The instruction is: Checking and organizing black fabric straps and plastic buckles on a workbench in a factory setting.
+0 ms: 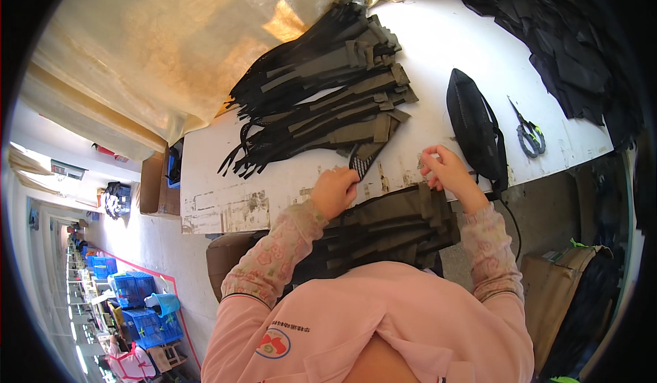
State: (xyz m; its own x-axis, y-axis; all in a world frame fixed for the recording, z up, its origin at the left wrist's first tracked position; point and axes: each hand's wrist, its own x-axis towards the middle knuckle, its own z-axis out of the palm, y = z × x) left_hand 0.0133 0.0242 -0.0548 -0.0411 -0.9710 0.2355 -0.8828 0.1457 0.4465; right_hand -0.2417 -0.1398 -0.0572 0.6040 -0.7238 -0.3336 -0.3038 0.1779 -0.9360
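Note:
My left hand (334,191) is closed at the table's front edge, gripping the end of a black strap piece with a white-striped patch (363,166). That piece runs up to a pile of black and olive-grey fabric strap pieces (328,85) on the white table (438,34). To the right, my right hand (448,171) hovers over the front edge with thumb and fingers pinched together. Whatever is between those fingertips is too small to make out. More dark fabric pieces (390,226) lie between my forearms, close to my body.
A black fabric pouch (474,126) and dark-handled scissors (527,133) lie right of my right hand. Black fabric (568,55) heaps at the far right. Cardboard boxes (558,308) stand lower right. A beige cloth (137,55) hangs at left; blue crates (147,311) stand beyond.

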